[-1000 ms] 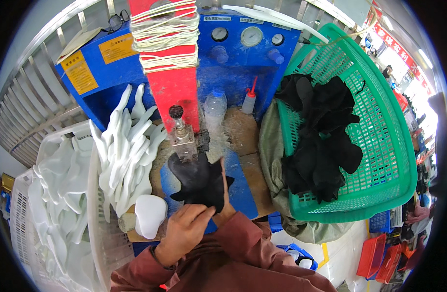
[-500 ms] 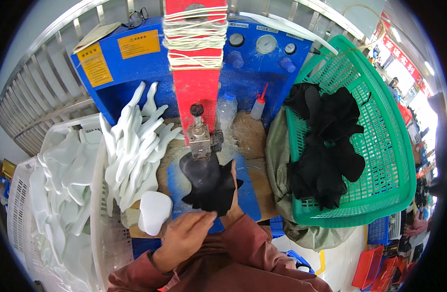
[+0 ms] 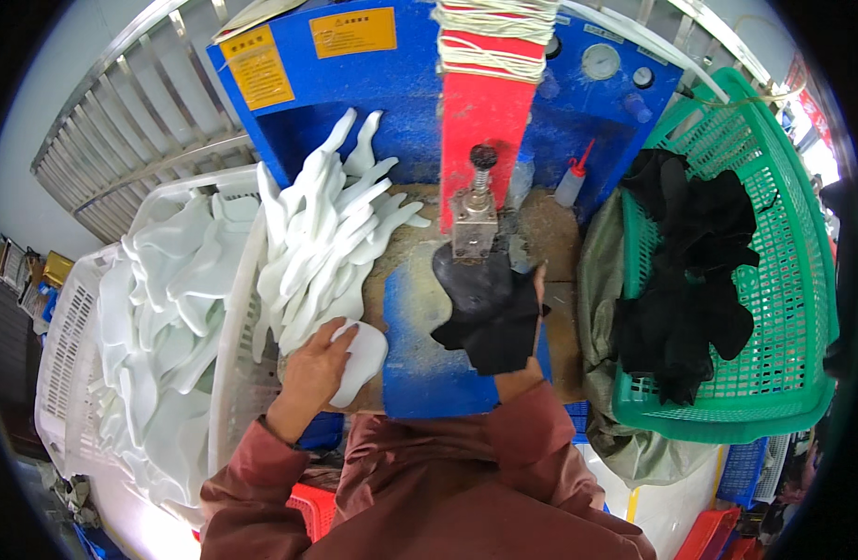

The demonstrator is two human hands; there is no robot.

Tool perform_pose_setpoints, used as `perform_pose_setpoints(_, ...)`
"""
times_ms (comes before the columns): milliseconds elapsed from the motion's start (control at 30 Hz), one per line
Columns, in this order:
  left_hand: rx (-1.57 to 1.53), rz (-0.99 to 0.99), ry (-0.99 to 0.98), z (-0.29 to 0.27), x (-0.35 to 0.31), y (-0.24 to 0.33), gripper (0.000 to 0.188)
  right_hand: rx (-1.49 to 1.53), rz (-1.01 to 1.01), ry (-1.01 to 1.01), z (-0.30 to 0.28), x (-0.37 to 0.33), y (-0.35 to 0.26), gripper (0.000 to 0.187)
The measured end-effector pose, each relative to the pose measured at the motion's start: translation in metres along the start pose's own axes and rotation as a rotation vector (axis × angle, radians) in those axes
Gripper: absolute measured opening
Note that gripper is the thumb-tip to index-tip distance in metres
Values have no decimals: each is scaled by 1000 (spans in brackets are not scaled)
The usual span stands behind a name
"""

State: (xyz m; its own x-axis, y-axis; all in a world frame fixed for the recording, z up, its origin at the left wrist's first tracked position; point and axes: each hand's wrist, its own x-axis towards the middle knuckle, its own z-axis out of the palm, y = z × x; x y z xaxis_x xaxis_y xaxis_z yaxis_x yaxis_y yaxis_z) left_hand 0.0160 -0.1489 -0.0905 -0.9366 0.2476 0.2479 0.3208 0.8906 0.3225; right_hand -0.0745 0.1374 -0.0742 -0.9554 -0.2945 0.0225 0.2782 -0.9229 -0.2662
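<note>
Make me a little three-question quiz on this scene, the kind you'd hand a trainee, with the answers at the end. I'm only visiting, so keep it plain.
1. What is the left grip touching?
2. True or false: the green basket stands on the person's right.
3. Pick one. The right grip is at the edge of: A) a gauge; B) a black piece; C) a bottle.

Key:
1. A rounded white piece.
2. True.
3. B.
</note>
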Motion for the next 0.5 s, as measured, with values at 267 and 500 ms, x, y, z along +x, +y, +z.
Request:
perform_pose_setpoints(267,107,-36,-92,24,15,-16,44,-61,-28,-12,-13,-66,-6,81)
perform_pose_setpoints(500,47,40,18,35,19,-24,25,-37,37,4,-37,-90,2,86)
